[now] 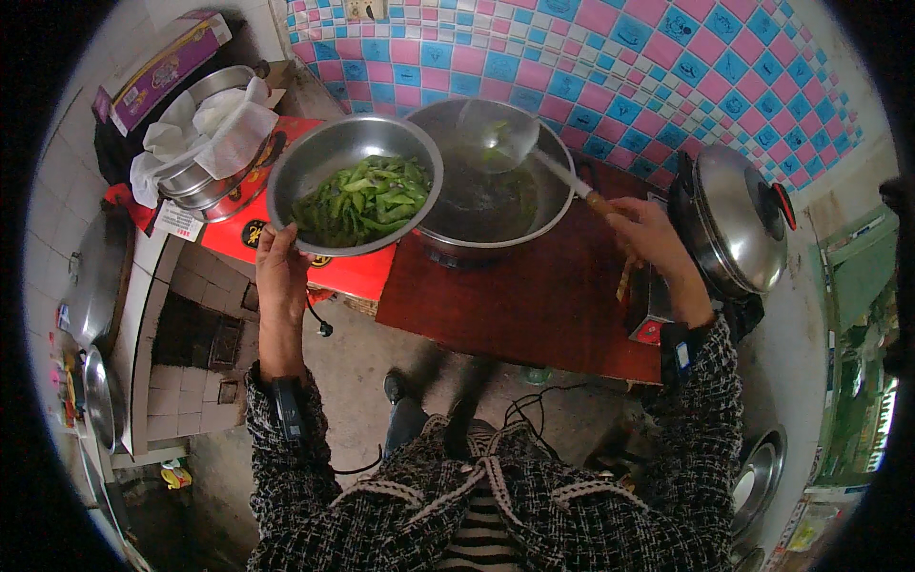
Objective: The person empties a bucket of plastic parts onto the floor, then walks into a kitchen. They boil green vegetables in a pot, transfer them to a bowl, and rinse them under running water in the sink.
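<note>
Metal bowl (319, 155), by its rim, in tightly pinched left hand (279, 254); ladle (560, 173) in closely curled right hand (646, 232).

A kitchen, as the ladle (512, 143), the pan (547, 205), the bowl (357, 140) of green vegetables (376, 197) and the lidded pot (736, 224) show.

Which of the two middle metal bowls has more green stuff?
The bowl gripped by the left hand: green pieces are heaped in it, while the other bowl holds mostly liquid.

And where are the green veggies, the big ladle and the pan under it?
Green veggies (369, 195), head view: middle of the pile.
Big ladle (509, 143), head view: its scoop.
Pan (549, 198), head view: inner wall, right side.
</note>
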`<act>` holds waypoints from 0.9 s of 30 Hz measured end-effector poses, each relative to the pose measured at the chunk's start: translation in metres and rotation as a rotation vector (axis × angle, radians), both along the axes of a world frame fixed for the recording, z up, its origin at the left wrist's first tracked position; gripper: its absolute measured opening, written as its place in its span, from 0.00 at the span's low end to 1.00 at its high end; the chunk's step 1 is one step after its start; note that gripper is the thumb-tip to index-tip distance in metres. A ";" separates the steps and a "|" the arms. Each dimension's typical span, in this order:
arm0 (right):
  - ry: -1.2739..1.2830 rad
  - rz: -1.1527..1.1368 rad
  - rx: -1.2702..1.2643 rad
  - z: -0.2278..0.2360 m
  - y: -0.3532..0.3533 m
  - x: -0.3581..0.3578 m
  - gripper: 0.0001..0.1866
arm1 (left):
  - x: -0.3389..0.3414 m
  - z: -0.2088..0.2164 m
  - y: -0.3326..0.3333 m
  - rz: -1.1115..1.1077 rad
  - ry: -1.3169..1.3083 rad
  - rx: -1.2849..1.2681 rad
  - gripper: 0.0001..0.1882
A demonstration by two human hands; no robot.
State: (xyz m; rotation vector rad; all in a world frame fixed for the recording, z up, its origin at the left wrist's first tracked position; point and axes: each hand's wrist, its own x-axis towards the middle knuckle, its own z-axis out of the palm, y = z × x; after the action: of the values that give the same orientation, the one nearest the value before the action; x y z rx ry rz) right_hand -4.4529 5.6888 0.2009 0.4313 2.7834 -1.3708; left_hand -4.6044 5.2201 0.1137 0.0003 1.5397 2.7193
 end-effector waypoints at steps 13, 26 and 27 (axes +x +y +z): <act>-0.306 0.051 -0.198 -0.011 -0.025 -0.005 0.14 | -0.001 0.002 -0.002 -0.065 0.035 0.004 0.04; -0.322 0.030 -0.632 -0.019 -0.033 0.000 0.15 | 0.003 0.005 0.003 -0.025 0.019 0.016 0.04; -0.304 0.005 -0.575 -0.017 -0.031 0.001 0.15 | 0.003 0.005 0.003 -0.015 0.014 0.014 0.04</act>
State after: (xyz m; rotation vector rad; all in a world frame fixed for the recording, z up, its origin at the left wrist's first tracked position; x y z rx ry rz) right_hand -4.4519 5.6579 0.1842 0.5450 2.0318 -1.8259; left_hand -4.6010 5.2231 0.1183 0.0316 1.5181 2.7245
